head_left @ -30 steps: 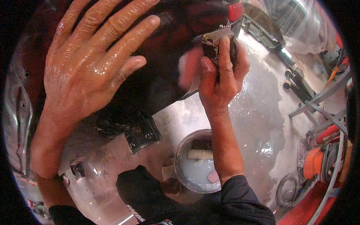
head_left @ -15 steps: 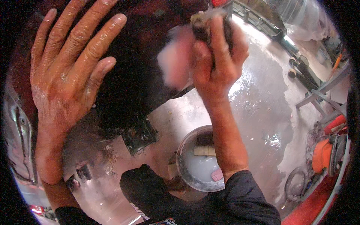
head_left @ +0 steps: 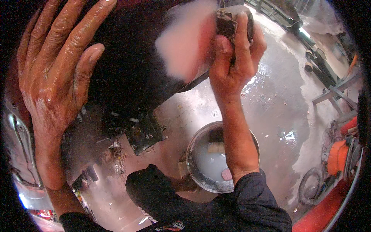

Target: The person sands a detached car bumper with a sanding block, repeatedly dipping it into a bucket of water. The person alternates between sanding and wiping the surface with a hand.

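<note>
My left hand [head_left: 58, 73] lies flat and wet, fingers spread, on a dark glossy car body panel [head_left: 131, 65] at the upper left. My right hand [head_left: 234, 58] is closed around a small dark sanding block [head_left: 228, 21] pressed against the same panel near the top. Beside that hand a pale pinkish patch [head_left: 185, 42] shows blurred on the panel. Below my right forearm stands a round metal bucket [head_left: 201, 170] of milky water with a pink piece and a tan block in it.
Wet concrete floor [head_left: 282, 108] spreads to the right. An orange machine with a coiled hose [head_left: 340, 154] sits at the right edge. Metal stands [head_left: 332, 92] are at the upper right. A shiny chrome part [head_left: 19, 154] curves along the left edge.
My right hand with the block has slid upward along the panel. My left hand has shifted left and up, still flat on the panel.
</note>
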`<state>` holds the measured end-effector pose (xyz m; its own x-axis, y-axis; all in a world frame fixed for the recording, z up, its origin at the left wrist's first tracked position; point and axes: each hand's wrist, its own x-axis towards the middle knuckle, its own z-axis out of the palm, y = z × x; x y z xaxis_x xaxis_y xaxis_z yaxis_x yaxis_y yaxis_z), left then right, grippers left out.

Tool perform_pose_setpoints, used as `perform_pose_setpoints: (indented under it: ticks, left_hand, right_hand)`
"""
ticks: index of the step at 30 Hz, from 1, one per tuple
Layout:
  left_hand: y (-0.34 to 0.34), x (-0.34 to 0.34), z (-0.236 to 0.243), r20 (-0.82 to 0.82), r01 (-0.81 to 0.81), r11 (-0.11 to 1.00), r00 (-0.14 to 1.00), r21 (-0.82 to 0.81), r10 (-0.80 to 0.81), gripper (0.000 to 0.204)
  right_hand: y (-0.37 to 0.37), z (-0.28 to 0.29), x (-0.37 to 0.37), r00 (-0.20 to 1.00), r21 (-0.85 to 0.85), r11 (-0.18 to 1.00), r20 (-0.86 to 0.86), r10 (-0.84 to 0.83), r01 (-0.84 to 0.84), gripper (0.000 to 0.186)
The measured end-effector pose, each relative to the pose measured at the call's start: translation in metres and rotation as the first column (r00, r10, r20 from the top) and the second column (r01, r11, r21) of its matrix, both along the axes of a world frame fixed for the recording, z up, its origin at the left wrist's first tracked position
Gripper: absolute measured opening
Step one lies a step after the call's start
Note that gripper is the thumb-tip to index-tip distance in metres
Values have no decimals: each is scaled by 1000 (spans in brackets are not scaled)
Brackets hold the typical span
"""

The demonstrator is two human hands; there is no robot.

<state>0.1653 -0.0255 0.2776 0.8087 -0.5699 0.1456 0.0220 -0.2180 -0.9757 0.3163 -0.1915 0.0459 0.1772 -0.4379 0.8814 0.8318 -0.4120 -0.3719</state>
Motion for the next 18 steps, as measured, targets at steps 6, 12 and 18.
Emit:
perform_pose_setpoints:
  ticks: [6, 12, 18]
  left_hand:
    - [0, 11, -1, -27, 71, 997, 997, -8, -72, 46]
    - [0, 4, 4, -84, 52, 993, 995, -110, -61, 45]
    - [6, 20, -3, -94, 129, 987, 986, -96, -138, 44]
  right_hand:
    - [57, -121, -78, 958, -32, 982, -229, 174, -186, 41]
    - [25, -46, -40, 975, 64, 997, -215, 46, -33, 53]
    - [57, -104, -82, 945, 28, 989, -293, 146, -144, 54]
